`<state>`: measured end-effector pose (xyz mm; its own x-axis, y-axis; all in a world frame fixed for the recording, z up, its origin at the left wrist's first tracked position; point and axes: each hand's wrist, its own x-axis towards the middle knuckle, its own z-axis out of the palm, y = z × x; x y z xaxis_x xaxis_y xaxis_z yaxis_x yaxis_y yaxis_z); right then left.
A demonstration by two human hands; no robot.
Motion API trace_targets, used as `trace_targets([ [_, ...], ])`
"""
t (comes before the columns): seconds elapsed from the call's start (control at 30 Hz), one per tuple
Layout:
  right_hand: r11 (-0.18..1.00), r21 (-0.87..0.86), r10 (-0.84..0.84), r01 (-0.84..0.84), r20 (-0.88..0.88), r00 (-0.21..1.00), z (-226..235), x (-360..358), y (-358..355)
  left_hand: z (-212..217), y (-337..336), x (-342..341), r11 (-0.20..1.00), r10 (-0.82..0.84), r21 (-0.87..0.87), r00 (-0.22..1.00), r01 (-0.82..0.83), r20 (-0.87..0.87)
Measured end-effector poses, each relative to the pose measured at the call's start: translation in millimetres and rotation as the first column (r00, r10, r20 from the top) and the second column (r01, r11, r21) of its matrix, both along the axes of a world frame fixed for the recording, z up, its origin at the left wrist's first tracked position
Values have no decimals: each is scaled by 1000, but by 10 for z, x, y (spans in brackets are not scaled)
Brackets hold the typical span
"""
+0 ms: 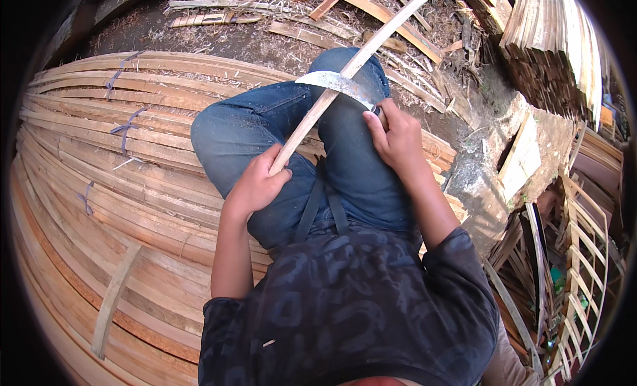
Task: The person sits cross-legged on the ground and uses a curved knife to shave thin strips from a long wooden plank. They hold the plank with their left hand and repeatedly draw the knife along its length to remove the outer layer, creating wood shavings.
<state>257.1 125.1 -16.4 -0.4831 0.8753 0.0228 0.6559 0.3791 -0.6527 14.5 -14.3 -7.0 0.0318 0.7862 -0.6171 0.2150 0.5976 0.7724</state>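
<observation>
While my left hand (255, 183) clenches the near end of a bamboo strip (358, 59) at frame centre, my right hand (397, 139) grips a curved knife (335, 82). Its blade lies across the strip above my jeans-clad knees (252, 120).

Knife handle (379, 111) hidden in right hand (398, 137) — strip (345, 74) top end cut off at pic edge

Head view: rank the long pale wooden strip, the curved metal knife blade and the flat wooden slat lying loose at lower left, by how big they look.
1. Long pale wooden strip, held in the left hand.
2. Flat wooden slat.
3. Curved metal knife blade, held by the right hand.
Fisheye bending makes slat versus blade less sure.
</observation>
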Motion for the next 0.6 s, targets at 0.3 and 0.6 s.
trace_targets([
  [0.3, 974, 217, 15, -64, 220, 975, -51, -37, 232, -129, 0, -70, 999, -2, -54, 995, 7, 100],
  [0.6, 855, 344, -502, 387, 364, 785, 42, 1003, 1247, -165, -4, -106, 993, 26, -117, 988, -8, 152],
])
